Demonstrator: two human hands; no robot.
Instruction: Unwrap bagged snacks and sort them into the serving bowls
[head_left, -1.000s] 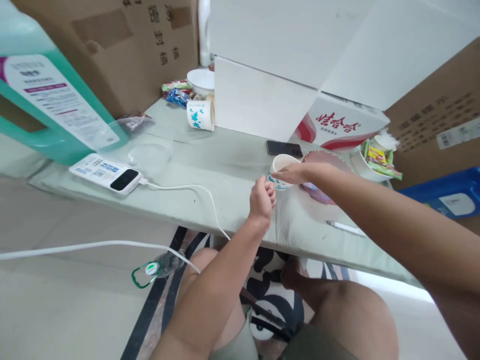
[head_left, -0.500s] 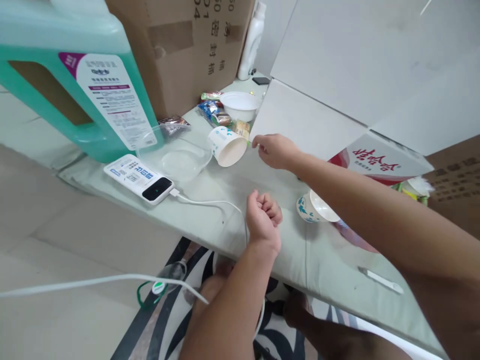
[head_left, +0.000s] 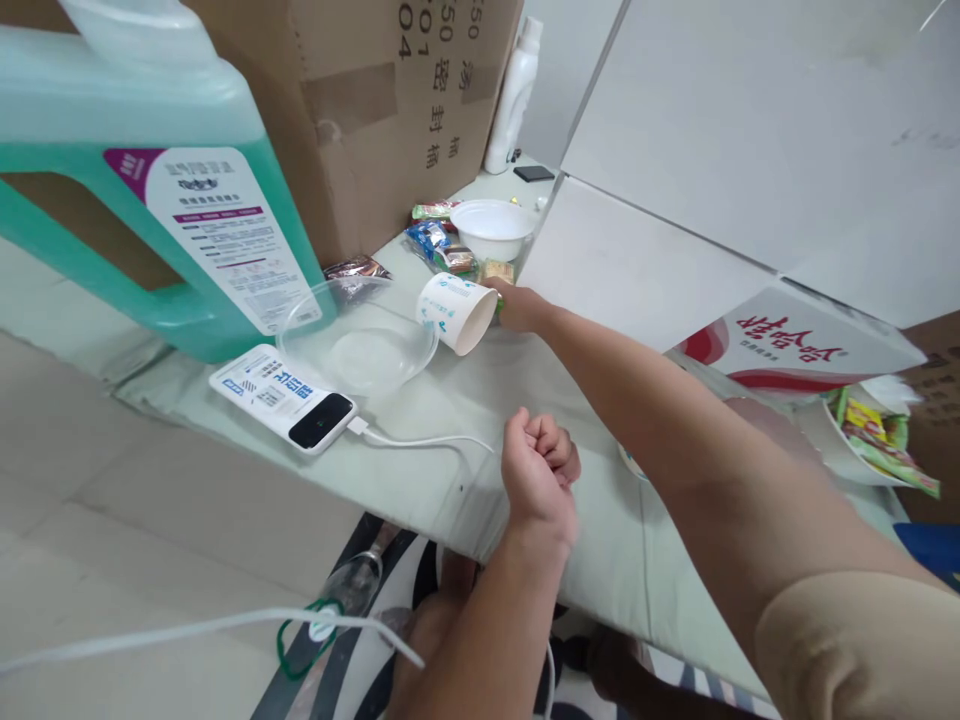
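My left hand (head_left: 541, 465) is curled into a loose fist above the front part of the cloth-covered table, and nothing shows in it. My right hand (head_left: 519, 304) reaches to the far side of a white paper cup (head_left: 450, 308) lying on its side, its mouth towards me. The cup's rim and the hand itself hide the fingertips, so I cannot see whether they grip anything. Just beyond those fingers lies a small yellowish snack packet (head_left: 497, 270). Left of the cup sits a clear plastic bowl (head_left: 360, 345). Another paper cup (head_left: 632, 463) is mostly covered by my right forearm.
A green liquid jug (head_left: 289, 190) and a white power bank (head_left: 281, 395) with a cable stand at left. Behind are a cardboard box (head_left: 360, 110), a white bowl (head_left: 491, 232), snack packets (head_left: 442, 245) and a white bottle (head_left: 515, 100). At right, a white container (head_left: 832, 440) holds packets.
My right hand has moved forward and left, in behind the tipped cup's rim. My left hand stays curled. The view has shifted, bringing the packet container at right into sight.
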